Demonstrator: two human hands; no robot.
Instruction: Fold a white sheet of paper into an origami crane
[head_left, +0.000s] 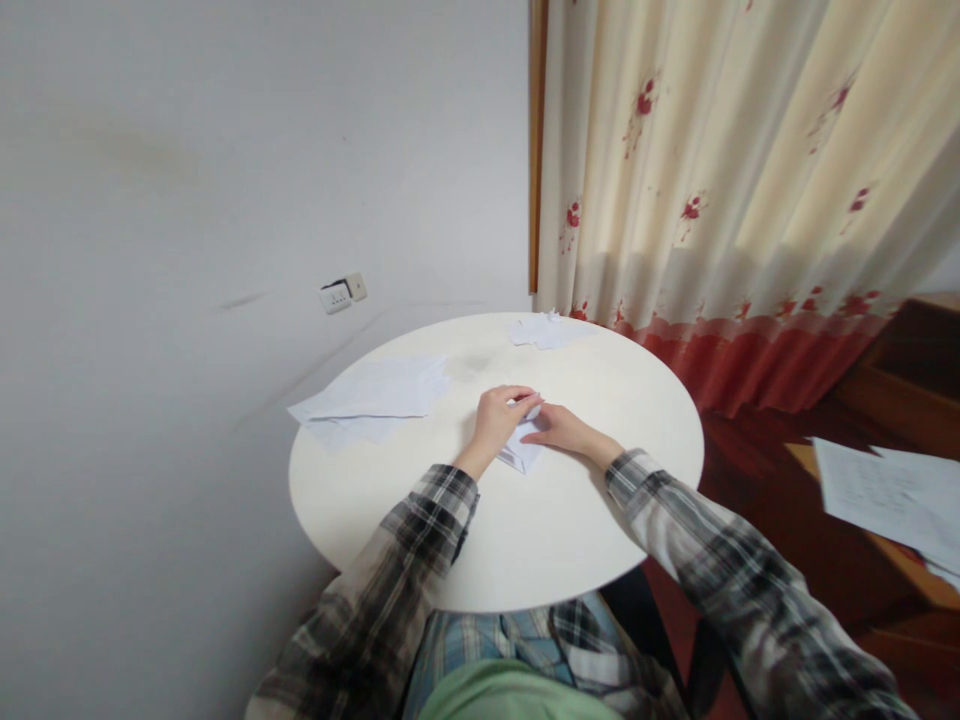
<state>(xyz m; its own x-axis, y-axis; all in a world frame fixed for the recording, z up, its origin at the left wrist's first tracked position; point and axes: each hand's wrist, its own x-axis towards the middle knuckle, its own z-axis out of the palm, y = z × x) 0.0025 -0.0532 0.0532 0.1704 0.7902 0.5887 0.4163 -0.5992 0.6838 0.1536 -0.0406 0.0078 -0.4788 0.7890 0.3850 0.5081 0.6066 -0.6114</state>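
Note:
A small folded white paper (pixel 520 452) lies near the middle of the round white table (pixel 525 540). My left hand (pixel 498 418) curls over its upper left part, fingers closed in a pinch on a fold. My right hand (pixel 559 430) lies flat on the paper's right side, fingers stretched out and pressing it down. Both arms wear checked sleeves.
A loose stack of white sheets (pixel 371 400) lies at the table's left edge. Crumpled white paper (pixel 541 329) sits at the far edge. A flowered curtain (pixel 720 190) hangs behind. More sheets (pixel 889 495) rest on a wooden surface at right. A wall socket (pixel 341 293) is at left.

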